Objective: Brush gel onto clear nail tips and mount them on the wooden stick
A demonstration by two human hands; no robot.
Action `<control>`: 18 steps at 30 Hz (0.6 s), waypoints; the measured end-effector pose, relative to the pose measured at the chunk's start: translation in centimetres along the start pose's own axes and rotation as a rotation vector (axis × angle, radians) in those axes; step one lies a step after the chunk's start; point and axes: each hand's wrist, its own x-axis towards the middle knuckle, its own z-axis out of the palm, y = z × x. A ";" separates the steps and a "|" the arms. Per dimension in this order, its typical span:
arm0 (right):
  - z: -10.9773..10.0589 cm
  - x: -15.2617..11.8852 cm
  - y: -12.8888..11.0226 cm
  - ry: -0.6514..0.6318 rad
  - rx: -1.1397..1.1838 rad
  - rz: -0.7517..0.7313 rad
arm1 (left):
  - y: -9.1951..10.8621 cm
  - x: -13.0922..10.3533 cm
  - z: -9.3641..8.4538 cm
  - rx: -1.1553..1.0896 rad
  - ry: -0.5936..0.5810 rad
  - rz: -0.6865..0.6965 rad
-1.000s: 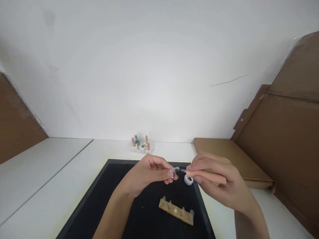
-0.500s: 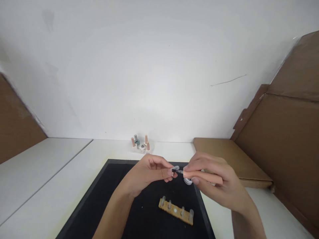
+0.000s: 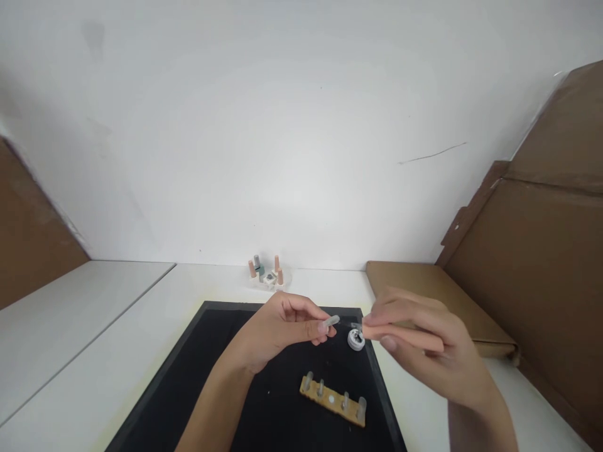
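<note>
Between thumb and fingers, my left hand [image 3: 294, 323] pinches a clear false nail tip [image 3: 332, 320] above the black mat [image 3: 221, 351]. My right hand [image 3: 424, 339] grips the peach handle of a nail polish brush [image 3: 405, 335], its bristle end pointing left toward the nail tip with a gap between them. Just below the brush end, a small round white pot [image 3: 356, 340] stands open on the mat. Nearer to me lies a yellowish wavy-edged strip [image 3: 333, 402] with several clear nail tips standing on it and a white dot in the middle.
At the back, a clear holder [image 3: 269, 284] carries several bottles with peach and grey caps by the white wall [image 3: 301, 157]. A flat cardboard box [image 3: 424, 282] lies at right, beside a tall brown cardboard panel [image 3: 551, 251]. Another brown panel [image 3: 28, 232] stands at left.
My right hand has drawn the brush away to the right, off the nail tip. More of the white pot shows now. My left hand has stayed almost still.
</note>
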 end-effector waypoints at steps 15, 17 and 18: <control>0.1 0.2 -0.1 -0.008 -0.053 0.040 | 0.2 -0.2 0.3 -0.007 -0.005 0.010; 0.0 0.1 0.0 0.016 -0.066 0.033 | 0.0 -0.2 0.2 -0.008 -0.004 0.012; -0.1 0.1 0.0 0.032 -0.064 0.023 | 0.0 -0.2 0.1 -0.009 -0.004 0.013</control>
